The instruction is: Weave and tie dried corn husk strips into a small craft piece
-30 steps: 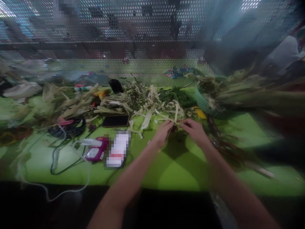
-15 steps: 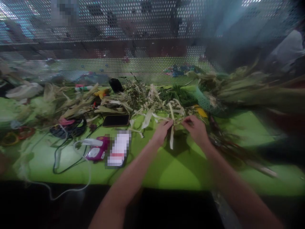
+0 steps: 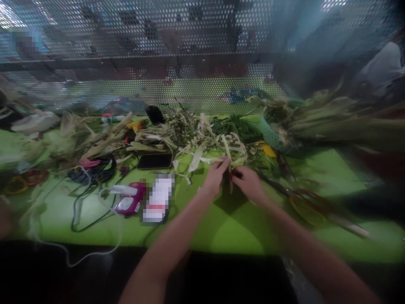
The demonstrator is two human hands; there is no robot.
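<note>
Pale strips of dried leaf [image 3: 225, 145] cross one another at the middle of the green table. My left hand [image 3: 217, 175] is closed on these strips, its fingertips pinching them where they meet. Close beside it on the right, my right hand [image 3: 247, 180] is also closed, with thumb and fingers pressed together on the lower part of the strips. The fingertips of both hands nearly touch. More loose pale strips [image 3: 196, 157] lie just beyond my left hand.
A dark phone [image 3: 155, 161], a lit phone [image 3: 158, 198] and a magenta device [image 3: 129, 198] with cables lie left on the green table [image 3: 221, 232]. Dried husks [image 3: 107, 135] spread behind them. At right are a green basket [image 3: 274, 135] and scissors [image 3: 303, 198].
My right hand has moved left and slightly down, closer to my left hand. The strip hanging between them is now mostly hidden. My left hand has barely moved.
</note>
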